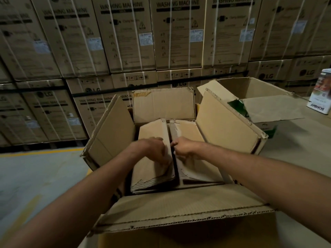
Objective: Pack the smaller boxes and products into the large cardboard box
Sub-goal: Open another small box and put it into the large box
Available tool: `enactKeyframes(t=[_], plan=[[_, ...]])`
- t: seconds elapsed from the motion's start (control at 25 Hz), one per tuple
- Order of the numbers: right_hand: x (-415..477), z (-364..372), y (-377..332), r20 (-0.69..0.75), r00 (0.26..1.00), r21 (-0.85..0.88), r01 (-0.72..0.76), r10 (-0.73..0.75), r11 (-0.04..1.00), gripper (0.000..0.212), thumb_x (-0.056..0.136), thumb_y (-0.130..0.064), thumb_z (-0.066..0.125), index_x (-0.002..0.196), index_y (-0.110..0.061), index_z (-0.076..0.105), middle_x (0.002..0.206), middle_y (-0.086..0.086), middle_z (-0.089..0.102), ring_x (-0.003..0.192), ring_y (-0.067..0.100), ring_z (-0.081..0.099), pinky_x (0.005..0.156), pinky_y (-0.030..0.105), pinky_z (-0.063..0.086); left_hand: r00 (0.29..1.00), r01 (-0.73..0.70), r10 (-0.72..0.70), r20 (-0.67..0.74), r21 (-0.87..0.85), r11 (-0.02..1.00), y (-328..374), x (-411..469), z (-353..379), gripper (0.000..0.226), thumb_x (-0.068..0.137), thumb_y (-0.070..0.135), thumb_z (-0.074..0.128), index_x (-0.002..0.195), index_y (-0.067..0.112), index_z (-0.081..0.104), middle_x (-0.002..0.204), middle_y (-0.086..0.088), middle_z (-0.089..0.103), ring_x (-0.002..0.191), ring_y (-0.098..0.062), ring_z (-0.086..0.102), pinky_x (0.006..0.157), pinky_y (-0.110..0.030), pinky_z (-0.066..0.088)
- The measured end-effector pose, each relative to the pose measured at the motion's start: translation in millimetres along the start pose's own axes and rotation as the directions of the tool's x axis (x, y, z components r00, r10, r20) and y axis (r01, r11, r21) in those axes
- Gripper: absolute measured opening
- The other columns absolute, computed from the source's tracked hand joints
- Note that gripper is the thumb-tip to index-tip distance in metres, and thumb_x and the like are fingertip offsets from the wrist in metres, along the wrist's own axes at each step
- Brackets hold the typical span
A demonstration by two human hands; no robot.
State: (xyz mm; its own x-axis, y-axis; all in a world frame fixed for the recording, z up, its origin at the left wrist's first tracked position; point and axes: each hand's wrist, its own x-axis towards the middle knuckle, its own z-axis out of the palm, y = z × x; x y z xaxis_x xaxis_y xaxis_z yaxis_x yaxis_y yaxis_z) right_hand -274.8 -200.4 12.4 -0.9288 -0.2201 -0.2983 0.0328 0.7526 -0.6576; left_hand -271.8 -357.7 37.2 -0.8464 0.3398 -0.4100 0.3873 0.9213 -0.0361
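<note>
While reaching over near flap of large cardboard box [179, 212], working at centre seam of smaller box [152, 174] sitting inside it. Curling fingers of left hand [155, 149] over inner edge of left flap [150, 133], gripping it. Curling fingers of right hand [184, 148] over inner edge of right flap [189, 129], gripping it. Standing open just behind, to right: second cardboard box [268, 108]. Resting farther right: white product carton [320, 93]. Filling background: stacked washing machine cartons [177, 33].
</note>
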Motion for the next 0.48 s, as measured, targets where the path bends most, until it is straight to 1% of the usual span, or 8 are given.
enactKeyframes(t=[0.04, 0.12, 0.2, 0.24, 0.28, 0.32, 0.4, 0.48], plan=[[-4, -2, -9, -0.038, 0.999, 0.108, 0.017, -0.013, 0.994, 0.040, 0.096, 0.009, 0.042, 0.122, -0.005, 0.069, 0.110, 0.013, 0.069, 0.078, 0.018, 0.060, 0.052, 0.022, 0.043, 0.999, 0.022, -0.023, -0.046, -0.034, 0.999, -9, -11, -9, 0.050, 0.095, 0.056, 0.057, 0.135, 0.026, 0.062, 0.147, -0.003, 0.051, 0.135, -0.025, 0.047, 0.109, -0.046, 0.043], [-7, -4, -27, -0.088, 0.995, 0.368, 0.069, -0.039, 0.927, 0.046, 0.095, 0.013, 0.039, 0.120, -0.008, 0.071, 0.113, 0.008, 0.073, 0.095, 0.018, 0.066, 0.060, 0.020, 0.048, 0.969, 0.024, -0.075, -0.234, -0.216, 0.976, -28, -34, -23, 0.047, 0.101, 0.047, 0.052, 0.142, 0.023, 0.055, 0.142, -0.004, 0.058, 0.127, -0.023, 0.056, 0.105, -0.043, 0.047], [-9, -1, -47, -0.029, 0.993, 0.548, 0.115, -0.119, 0.829, 0.048, 0.096, 0.012, 0.041, 0.123, -0.015, 0.070, 0.119, 0.007, 0.075, 0.106, 0.015, 0.069, 0.076, 0.027, 0.055, 0.879, -0.001, -0.157, -0.450, -0.331, 0.944, -43, -53, -31, 0.037, 0.104, 0.037, 0.049, 0.138, 0.024, 0.057, 0.128, -0.001, 0.065, 0.115, -0.019, 0.062, 0.098, -0.040, 0.051], [-10, 4, -58, 0.022, 0.984, 0.553, 0.136, -0.177, 0.822, 0.050, 0.097, 0.012, 0.042, 0.125, -0.017, 0.069, 0.123, 0.005, 0.073, 0.111, 0.016, 0.069, 0.086, 0.032, 0.057, 0.836, 0.012, -0.182, -0.517, -0.314, 0.949, -50, -61, -34, 0.032, 0.105, 0.034, 0.049, 0.133, 0.025, 0.060, 0.118, 0.002, 0.067, 0.106, -0.016, 0.063, 0.091, -0.037, 0.052], [-11, 13, -69, 0.078, 0.970, 0.514, 0.158, -0.229, 0.843, 0.052, 0.096, 0.013, 0.041, 0.129, -0.018, 0.068, 0.128, 0.001, 0.071, 0.115, 0.017, 0.068, 0.096, 0.036, 0.057, 0.816, 0.062, -0.194, -0.544, -0.252, 0.966, -55, -70, -35, 0.028, 0.103, 0.034, 0.051, 0.127, 0.027, 0.064, 0.107, 0.006, 0.067, 0.097, -0.012, 0.062, 0.085, -0.033, 0.051], [-13, 25, -78, 0.135, 0.954, 0.453, 0.182, -0.269, 0.873, 0.054, 0.097, 0.013, 0.040, 0.134, -0.018, 0.065, 0.134, -0.003, 0.067, 0.118, 0.017, 0.066, 0.101, 0.039, 0.055, 0.823, 0.147, -0.209, -0.527, -0.158, 0.976, -59, -77, -34, 0.024, 0.101, 0.036, 0.055, 0.121, 0.028, 0.067, 0.102, 0.008, 0.066, 0.093, -0.011, 0.061, 0.081, -0.031, 0.049], [-15, 52, -91, 0.248, 0.916, 0.322, 0.229, -0.315, 0.919, 0.054, 0.100, 0.008, 0.041, 0.142, -0.021, 0.059, 0.146, -0.007, 0.057, 0.124, 0.017, 0.061, 0.105, 0.039, 0.052, 0.865, 0.307, -0.269, -0.424, 0.022, 0.951, -67, -90, -25, 0.020, 0.095, 0.037, 0.065, 0.113, 0.029, 0.069, 0.101, 0.007, 0.066, 0.095, -0.012, 0.061, 0.088, -0.034, 0.047], [-15, 75, -95, 0.305, 0.887, 0.252, 0.276, -0.347, 0.927, 0.057, 0.099, 0.008, 0.042, 0.146, -0.022, 0.054, 0.154, -0.006, 0.049, 0.133, 0.020, 0.055, 0.112, 0.042, 0.045, 0.893, 0.377, -0.319, -0.318, 0.142, 0.915, -74, -99, -13, 0.019, 0.093, 0.032, 0.068, 0.112, 0.027, 0.068, 0.103, 0.006, 0.065, 0.101, -0.015, 0.060, 0.104, -0.041, 0.041]])
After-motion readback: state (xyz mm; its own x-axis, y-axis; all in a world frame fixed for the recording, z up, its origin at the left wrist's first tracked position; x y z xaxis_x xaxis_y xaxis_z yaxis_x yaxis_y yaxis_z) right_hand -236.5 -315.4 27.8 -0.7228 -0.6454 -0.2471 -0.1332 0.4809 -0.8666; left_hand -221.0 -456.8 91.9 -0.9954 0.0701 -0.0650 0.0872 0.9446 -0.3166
